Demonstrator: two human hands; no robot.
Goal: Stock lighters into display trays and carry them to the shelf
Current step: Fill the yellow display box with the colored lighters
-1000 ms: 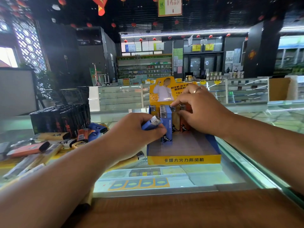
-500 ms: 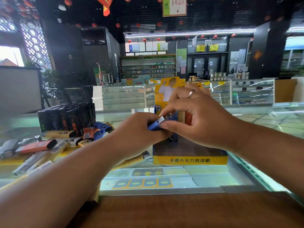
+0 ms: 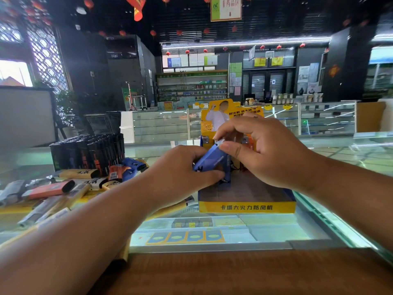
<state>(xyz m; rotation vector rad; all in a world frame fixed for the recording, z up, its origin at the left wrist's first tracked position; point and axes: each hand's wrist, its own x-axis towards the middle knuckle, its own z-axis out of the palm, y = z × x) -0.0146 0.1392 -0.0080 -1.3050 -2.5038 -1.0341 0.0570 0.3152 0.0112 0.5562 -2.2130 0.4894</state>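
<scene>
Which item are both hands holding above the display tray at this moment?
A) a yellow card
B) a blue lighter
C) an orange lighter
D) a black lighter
B: the left hand grips the lower end of the blue lighter, the right hand pinches its metal top, and both are above the display tray.

Left hand point(image 3: 180, 172), right hand point(image 3: 268, 153); fingers point(image 3: 231, 149) curled
</scene>
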